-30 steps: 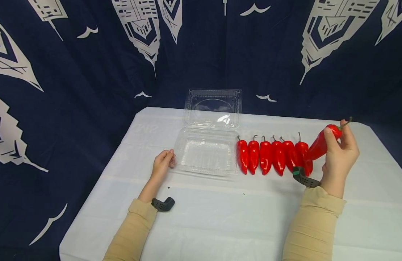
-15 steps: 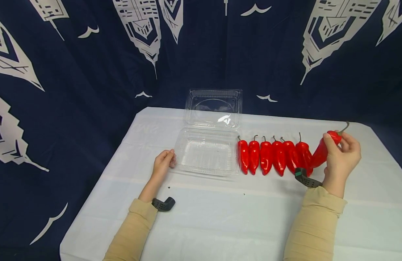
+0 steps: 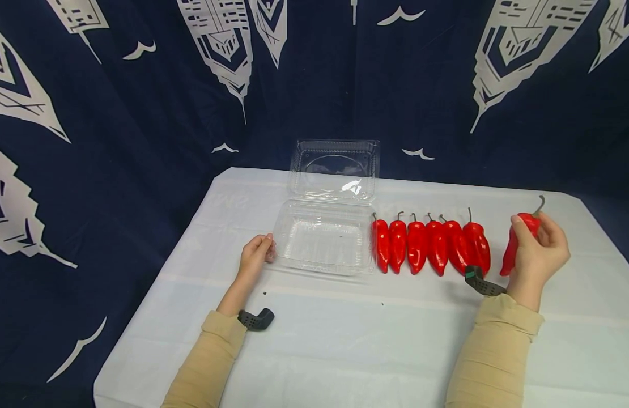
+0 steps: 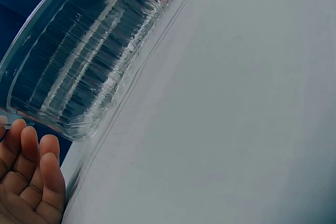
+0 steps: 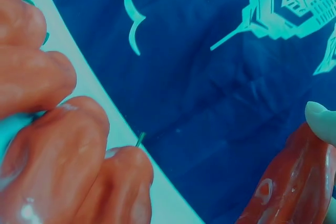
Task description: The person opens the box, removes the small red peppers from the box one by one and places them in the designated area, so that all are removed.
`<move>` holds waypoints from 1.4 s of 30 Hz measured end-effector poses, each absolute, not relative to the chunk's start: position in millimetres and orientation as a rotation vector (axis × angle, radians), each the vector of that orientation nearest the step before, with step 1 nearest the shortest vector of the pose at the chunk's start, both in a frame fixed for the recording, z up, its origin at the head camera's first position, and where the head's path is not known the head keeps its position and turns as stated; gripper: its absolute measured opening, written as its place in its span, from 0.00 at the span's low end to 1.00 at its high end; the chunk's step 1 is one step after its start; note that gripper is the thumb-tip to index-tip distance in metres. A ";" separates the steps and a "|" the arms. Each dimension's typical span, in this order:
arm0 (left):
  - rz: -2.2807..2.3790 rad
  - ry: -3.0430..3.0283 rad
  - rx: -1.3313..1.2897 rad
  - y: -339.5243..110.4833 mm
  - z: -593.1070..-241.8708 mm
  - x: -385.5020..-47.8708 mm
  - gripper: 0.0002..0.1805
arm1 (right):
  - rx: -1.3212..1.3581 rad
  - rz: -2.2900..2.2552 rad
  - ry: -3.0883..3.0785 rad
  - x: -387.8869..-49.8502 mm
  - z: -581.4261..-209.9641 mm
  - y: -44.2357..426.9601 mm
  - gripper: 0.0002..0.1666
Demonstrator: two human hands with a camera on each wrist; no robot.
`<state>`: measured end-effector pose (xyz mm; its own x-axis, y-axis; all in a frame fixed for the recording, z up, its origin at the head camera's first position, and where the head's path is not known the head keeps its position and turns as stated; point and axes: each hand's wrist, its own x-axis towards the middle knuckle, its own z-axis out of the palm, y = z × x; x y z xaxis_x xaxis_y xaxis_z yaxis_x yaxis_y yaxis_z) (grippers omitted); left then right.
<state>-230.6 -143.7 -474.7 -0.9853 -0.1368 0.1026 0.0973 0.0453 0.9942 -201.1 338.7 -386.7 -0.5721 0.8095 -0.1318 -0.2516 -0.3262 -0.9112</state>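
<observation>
In the head view, my right hand (image 3: 543,258) grips a red pepper (image 3: 510,255) near its stem end, tip pointing down, just right of a row of several red peppers (image 3: 417,246). The right wrist view shows the held pepper (image 5: 296,182) under the thumb, with part of the row (image 5: 63,166) at left. My left hand (image 3: 254,256) pinches the left rim of a clear plastic clamshell container (image 3: 276,226), whose lid (image 3: 335,187) is folded back. In the left wrist view, curled fingers (image 4: 51,174) are at the container's edge; the thumb is mostly hidden.
A white-covered table (image 3: 345,351) bears everything. Behind it hangs a dark blue cloth (image 3: 345,96) with white building patterns. The pepper row stands right beside the container's right edge, stems toward the back. Black wrist bands (image 3: 255,319) sit on both wrists.
My right hand has lowered and shifted slightly right with its pepper, which has swung from slanted to more upright and away from the row. The left hand and container stay put.
</observation>
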 end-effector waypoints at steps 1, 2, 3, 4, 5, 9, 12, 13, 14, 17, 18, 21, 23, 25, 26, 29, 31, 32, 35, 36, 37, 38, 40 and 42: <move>-2.061 -2.141 0.043 -143.7 -474.7 -230.6 0.17 | -0.780 1.961 -1.193 -201.1 -387.9 339.3 0.34; -2.061 -2.142 0.044 -143.8 -474.7 -230.5 0.17 | -0.781 1.962 -1.191 -201.1 -389.1 339.9 0.34; -2.060 -2.143 0.045 -143.7 -474.5 -230.3 0.17 | -0.786 1.966 -1.185 -201.2 -390.4 340.5 0.34; -2.060 -2.144 0.046 -143.7 -474.2 -230.1 0.16 | -0.790 1.969 -1.179 -201.5 -391.9 341.2 0.34; -2.058 -2.146 0.045 -143.6 -473.9 -229.9 0.16 | -0.792 1.971 -1.177 -201.8 -393.6 342.0 0.34; -2.055 -2.152 0.044 -143.8 -473.6 -229.7 0.17 | -0.806 1.972 -1.181 -204.1 -401.6 345.3 0.35; -2.053 -2.152 0.041 -144.0 -473.7 -229.9 0.18 | -0.813 1.969 -1.207 -205.9 -408.6 347.7 0.36; -2.053 -2.152 0.041 -144.0 -473.6 -229.9 0.18 | -0.818 1.967 -1.219 -206.5 -410.8 348.3 0.36; -2.053 -2.150 0.041 -144.0 -473.5 -229.8 0.18 | -0.820 1.962 -1.230 -207.2 -413.0 348.9 0.37; -2.049 -2.149 0.042 -143.9 -473.4 -229.8 0.17 | -0.830 1.960 -1.254 -209.1 -418.4 350.9 0.37; -2.049 -2.149 0.042 -143.8 -473.3 -229.6 0.17 | -0.835 1.958 -1.266 -209.7 -419.8 351.4 0.37; -2.045 -2.150 0.040 -143.5 -473.2 -229.5 0.16 | -0.856 1.961 -1.312 -211.2 -422.3 352.5 0.37; -2.046 -2.149 0.040 -143.5 -473.3 -229.4 0.16 | -0.868 1.971 -1.350 -211.9 -423.8 352.8 0.38; -2.044 -2.148 0.040 -143.5 -473.6 -229.5 0.16 | -0.887 1.988 -1.390 -212.5 -425.0 352.9 0.40; -2.047 -2.145 0.039 -143.5 -473.6 -229.5 0.16 | -0.893 1.996 -1.407 -212.9 -425.8 353.1 0.40; -2.056 -2.137 0.032 -143.2 -473.2 -229.3 0.16 | -0.912 2.002 -1.466 -214.2 -428.4 353.2 0.41; -2.063 -2.132 0.028 -143.1 -473.3 -229.5 0.16 | -0.921 1.985 -1.521 -215.2 -431.0 353.4 0.40; -2.068 -2.129 0.027 -143.1 -473.2 -229.5 0.16 | -0.926 1.972 -1.550 -215.6 -432.4 353.5 0.40; -2.068 -2.128 0.026 -143.1 -473.7 -229.9 0.16 | -0.940 1.925 -1.632 -217.0 -436.4 353.8 0.39; -2.063 -2.131 0.028 -143.1 -473.8 -230.0 0.16 | -0.944 1.915 -1.653 -217.4 -437.6 353.9 0.39; -2.058 -2.132 0.029 -143.0 -473.7 -229.9 0.16 | -0.947 1.908 -1.667 -217.7 -438.8 354.1 0.38; -2.056 -2.132 0.029 -143.0 -473.7 -229.9 0.16 | -0.951 1.903 -1.677 -218.1 -439.7 354.2 0.38; -2.046 -2.136 0.030 -142.9 -473.6 -229.7 0.16 | -0.951 1.900 -1.684 -219.0 -441.1 354.6 0.38; -2.042 -2.139 0.032 -142.8 -473.3 -229.4 0.16 | -0.950 1.899 -1.687 -219.8 -442.2 354.7 0.38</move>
<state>-229.4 -142.8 -473.3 -0.9829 -0.1418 0.1176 0.1109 0.0542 0.9924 -219.8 354.7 -442.2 -0.6748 0.7077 -0.2093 0.1246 -0.1703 -0.9775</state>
